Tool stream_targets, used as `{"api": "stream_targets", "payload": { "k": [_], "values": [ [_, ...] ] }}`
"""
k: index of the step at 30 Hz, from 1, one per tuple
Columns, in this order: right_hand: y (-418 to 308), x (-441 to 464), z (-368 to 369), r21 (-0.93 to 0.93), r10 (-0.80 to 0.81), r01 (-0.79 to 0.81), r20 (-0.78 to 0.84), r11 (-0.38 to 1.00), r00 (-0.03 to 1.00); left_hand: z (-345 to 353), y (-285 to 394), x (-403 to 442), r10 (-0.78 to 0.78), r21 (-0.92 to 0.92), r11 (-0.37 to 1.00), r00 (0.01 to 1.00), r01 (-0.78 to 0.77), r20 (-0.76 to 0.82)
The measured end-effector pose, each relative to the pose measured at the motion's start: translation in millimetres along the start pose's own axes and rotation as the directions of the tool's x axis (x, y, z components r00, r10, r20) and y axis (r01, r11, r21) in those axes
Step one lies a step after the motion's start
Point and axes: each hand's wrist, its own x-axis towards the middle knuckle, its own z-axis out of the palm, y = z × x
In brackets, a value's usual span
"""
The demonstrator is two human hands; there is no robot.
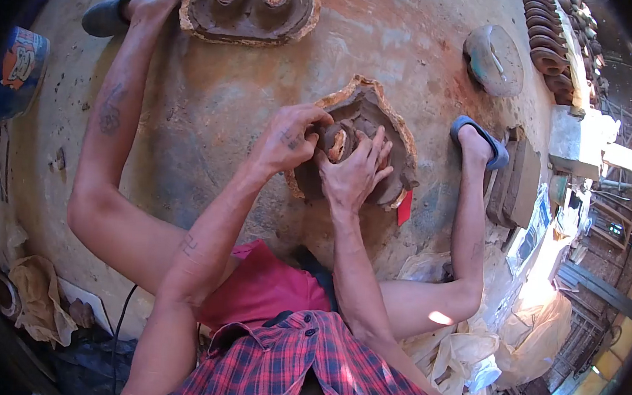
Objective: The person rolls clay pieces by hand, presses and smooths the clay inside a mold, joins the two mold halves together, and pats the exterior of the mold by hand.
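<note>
Between my legs on the floor lies a mould [403,126] with a rough, pale orange rim, lined with dark brown wet clay [366,106]. My left hand [291,140] is at its left side, fingers curled and closed on the clay beside a raised oval opening [337,146]. From below, my right hand [353,172] rests on the clay just right of that opening, its fingers spread apart and its thumb near the opening's edge. The fingertips of my left hand are partly hidden. A small red piece [405,208] sticks out under the mould's lower right edge.
A second clay-lined mould [248,35] with two raised ovals lies at the top. A rounded grey basin-like object [496,61] stands upper right. Stacked clay slabs [516,180] sit beside my right foot. A blue bucket [25,78] is at far left, and plastic sheets [467,354] lie lower right.
</note>
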Motion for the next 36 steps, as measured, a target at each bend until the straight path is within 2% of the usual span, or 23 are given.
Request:
{"api": "stream_targets", "payload": {
  "k": [4, 6, 7, 9, 10, 12, 13, 15, 16, 17, 19, 21, 23, 24, 25, 27, 30, 32, 36],
  "values": [
    [1, 5, -8, -0.065, -0.067, 0.066, -0.011, 0.996, 0.998, 0, -3, -5, -0.014, -0.037, 0.999, 0.999, 0.013, -0.029],
    [-1, 8, -8, -0.067, -0.048, 0.048, 0.002, 0.997, 0.999, 8, -4, -5, -0.08, -0.19, 0.98, 0.991, 0.059, -0.103],
    [-4, 10, -7, -0.058, -0.036, 0.037, 0.013, 0.998, 0.999, 11, -3, -6, -0.077, -0.192, 0.98, 0.992, 0.056, -0.1],
    [-5, 13, -4, -0.044, -0.047, 0.047, 0.007, 0.998, 0.999, 12, 2, -17, -0.099, -0.073, 0.994, 0.939, 0.08, -0.329],
    [-4, 17, -9, -0.021, -0.126, 0.126, 0.005, 0.992, 0.992, 8, 9, -21, -0.097, -0.066, 0.995, 0.936, 0.079, -0.339],
    [4, 29, -15, 0.062, -0.266, 0.267, -0.028, 0.962, 0.964, 5, 25, -40, -0.343, -0.24, 0.927, 0.911, 0.288, -0.23],
    [7, 39, -18, 0.06, -0.263, 0.264, -0.014, 0.963, 0.965, 11, 35, -50, -0.356, -0.245, 0.922, 0.907, 0.3, -0.226],
    [6, 63, -25, 0.065, -0.441, 0.437, 0.121, 0.897, 0.889, 22, 53, -59, -0.459, -0.475, 0.795, 0.886, 0.377, -0.065],
    [-2, 65, -26, 0.09, -0.458, 0.449, 0.119, 0.889, 0.881, 29, 45, -63, -0.401, -0.457, 0.801, 0.913, 0.386, 0.068],
    [-3, 69, -26, 0.091, -0.459, 0.451, 0.116, 0.888, 0.881, 38, 42, -68, -0.399, -0.456, 0.803, 0.915, 0.383, 0.066],
    [-4, 76, -24, 0.091, -0.492, 0.485, 0.222, 0.87, 0.842, 53, 41, -74, -0.389, -0.445, 0.818, 0.921, 0.365, 0.04],
    [1, 82, -19, 0.118, -0.505, 0.491, 0.231, 0.863, 0.831, 64, 34, -76, -0.381, -0.478, 0.801, 0.923, 0.361, 0.058],
    [7, 87, -14, 0.143, -0.511, 0.491, 0.234, 0.86, 0.827, 74, 28, -76, -0.321, -0.436, 0.855, 0.947, 0.281, -0.02],
    [8, 88, -14, 0.135, -0.498, 0.479, 0.24, 0.867, 0.833, 78, 29, -75, -0.321, -0.433, 0.855, 0.947, 0.285, -0.01],
    [9, 90, -14, 0.127, -0.486, 0.469, 0.244, 0.874, 0.839, 81, 30, -73, -0.33, -0.206, 0.924, 0.944, 0.321, -0.006],
    [10, 90, -12, 0.13, -0.482, 0.464, 0.244, 0.876, 0.842, 81, 33, -71, -0.331, 0.032, 0.943, 0.943, 0.331, 0.0],
    [10, 92, -13, 0.136, -0.512, 0.494, 0.246, 0.859, 0.823, 74, 37, -66, -0.459, -0.035, 0.886, 0.884, 0.463, 0.09],
    [12, 92, -13, 0.141, -0.543, 0.525, 0.257, 0.839, 0.799, 75, 35, -67, -0.393, -0.309, 0.878, 0.919, 0.366, -0.029],
    [12, 96, -14, 0.143, -0.562, 0.543, 0.235, 0.827, 0.793, 73, 34, -58, -0.382, -0.335, 0.868, 0.924, 0.366, 0.02]
  ]
}}
